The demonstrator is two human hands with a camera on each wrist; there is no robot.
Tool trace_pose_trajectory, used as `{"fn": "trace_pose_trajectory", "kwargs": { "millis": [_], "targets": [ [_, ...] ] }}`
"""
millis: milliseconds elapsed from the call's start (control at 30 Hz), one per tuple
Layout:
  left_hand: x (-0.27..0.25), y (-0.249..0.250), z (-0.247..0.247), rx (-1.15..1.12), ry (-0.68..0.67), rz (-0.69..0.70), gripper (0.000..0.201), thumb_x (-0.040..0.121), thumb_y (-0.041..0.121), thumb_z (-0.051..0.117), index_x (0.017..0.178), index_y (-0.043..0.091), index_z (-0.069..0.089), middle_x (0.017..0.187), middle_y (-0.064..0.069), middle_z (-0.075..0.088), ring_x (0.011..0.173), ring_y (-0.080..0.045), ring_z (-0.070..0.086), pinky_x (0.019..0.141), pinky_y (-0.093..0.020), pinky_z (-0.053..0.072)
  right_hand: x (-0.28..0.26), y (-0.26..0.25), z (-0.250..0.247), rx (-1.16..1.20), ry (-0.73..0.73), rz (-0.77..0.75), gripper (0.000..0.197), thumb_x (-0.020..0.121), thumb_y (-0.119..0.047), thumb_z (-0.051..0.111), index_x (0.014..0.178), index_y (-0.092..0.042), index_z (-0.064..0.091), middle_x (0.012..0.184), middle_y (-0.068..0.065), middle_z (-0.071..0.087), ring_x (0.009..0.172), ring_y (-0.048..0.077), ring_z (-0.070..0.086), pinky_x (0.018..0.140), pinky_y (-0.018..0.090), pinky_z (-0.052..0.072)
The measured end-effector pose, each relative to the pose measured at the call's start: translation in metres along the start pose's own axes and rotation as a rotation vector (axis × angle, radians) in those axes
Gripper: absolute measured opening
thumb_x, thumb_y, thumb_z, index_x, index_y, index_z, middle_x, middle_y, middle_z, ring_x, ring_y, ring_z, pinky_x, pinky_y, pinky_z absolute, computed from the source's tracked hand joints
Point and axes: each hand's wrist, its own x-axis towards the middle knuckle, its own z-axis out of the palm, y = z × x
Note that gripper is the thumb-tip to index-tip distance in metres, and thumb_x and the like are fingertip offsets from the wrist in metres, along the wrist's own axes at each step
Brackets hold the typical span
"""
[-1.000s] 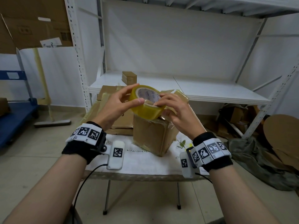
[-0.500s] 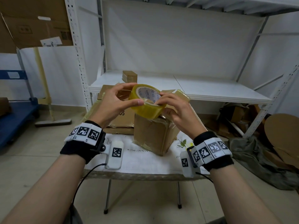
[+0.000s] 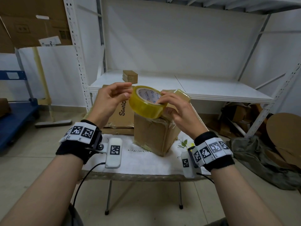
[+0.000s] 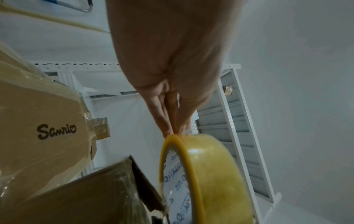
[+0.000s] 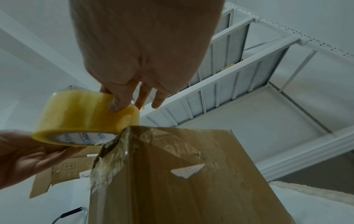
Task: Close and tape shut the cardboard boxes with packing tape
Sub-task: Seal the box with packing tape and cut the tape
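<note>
- our left hand (image 3: 110, 101) is at the left edge of the tape roll (image 3: 147, 103), fingertips touching it; whether it grips, we cannot tell.
- the yellowish roll is held tilted just above the cardboard box (image 3: 154, 132) on the small table (image 3: 143, 162).
- our right hand (image 3: 177, 110) grips the roll's right side, fingers curled over its rim.
</note>
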Motion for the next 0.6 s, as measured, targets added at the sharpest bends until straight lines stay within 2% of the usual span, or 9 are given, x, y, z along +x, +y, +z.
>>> {"fn": "trace_pose_trajectory", "kwargs": {
  "millis": [100,200,300,400,433,533,600],
  "targets": [
    [0.0,-0.003,-0.004,0.016,-0.009,-0.034,0.035,0.086,-0.002,0.07,0.12,0.007,0.069,0.1,-0.004,0.075,0.097,-0.012,0.071,0.089,-0.022,0.055,-0.001,0.004,0.002,0.001,-0.026,0.001,0.051,0.082,0.024,0.05,0.112,-0.011,0.07,0.125,-0.005,0.064,0.138,0.016,0.045,0.116,0.036,0.037],
    [0.0,-0.005,-0.006,0.001,-0.01,-0.077,0.035,0.082,0.001,0.074,0.117,0.008,0.07,0.092,-0.002,0.076,0.091,-0.011,0.071,0.087,-0.022,0.054,-0.002,0.006,0.002,0.019,-0.043,0.015,0.051,0.081,0.026,0.048,0.112,-0.008,0.07,0.127,-0.001,0.065,0.138,0.014,0.045,0.114,0.024,0.037],
    [0.001,-0.006,-0.008,-0.043,-0.014,-0.16,0.036,0.08,0.002,0.075,0.115,0.007,0.07,0.089,-0.005,0.075,0.09,-0.015,0.072,0.091,-0.028,0.055,-0.002,0.007,0.001,0.04,-0.053,0.027,0.052,0.081,0.028,0.046,0.113,-0.007,0.069,0.128,-0.001,0.065,0.136,0.007,0.045,0.109,0.013,0.037],
    [0.001,-0.008,-0.008,-0.044,-0.025,-0.235,0.029,0.081,0.002,0.074,0.109,0.008,0.071,0.098,-0.011,0.076,0.098,-0.023,0.072,0.096,-0.036,0.055,-0.003,0.004,0.002,0.102,-0.088,0.069,0.052,0.085,0.027,0.043,0.115,-0.007,0.067,0.127,-0.005,0.061,0.126,-0.009,0.046,0.101,0.007,0.04],
    [0.0,-0.009,-0.007,-0.034,-0.02,-0.248,0.026,0.082,0.002,0.073,0.107,0.009,0.071,0.1,-0.011,0.075,0.101,-0.024,0.071,0.096,-0.038,0.055,-0.003,0.003,0.003,0.109,-0.099,0.072,0.052,0.086,0.026,0.042,0.116,-0.008,0.066,0.126,-0.006,0.06,0.123,-0.01,0.047,0.099,0.007,0.04],
    [-0.002,-0.011,-0.002,-0.003,-0.019,-0.279,0.02,0.087,-0.001,0.068,0.104,0.009,0.07,0.104,-0.012,0.074,0.105,-0.025,0.069,0.097,-0.04,0.055,-0.002,0.005,0.003,0.093,-0.12,0.069,0.051,0.089,0.023,0.041,0.12,-0.011,0.064,0.127,-0.006,0.058,0.124,0.005,0.051,0.1,0.008,0.039],
    [-0.002,-0.012,0.001,0.028,-0.031,-0.301,0.018,0.09,-0.002,0.064,0.105,0.008,0.068,0.106,-0.015,0.073,0.103,-0.028,0.068,0.098,-0.044,0.054,-0.002,0.007,0.004,0.093,-0.131,0.075,0.048,0.093,0.019,0.04,0.122,-0.012,0.062,0.13,-0.007,0.057,0.127,0.008,0.049,0.105,0.015,0.039]
  ]
}}
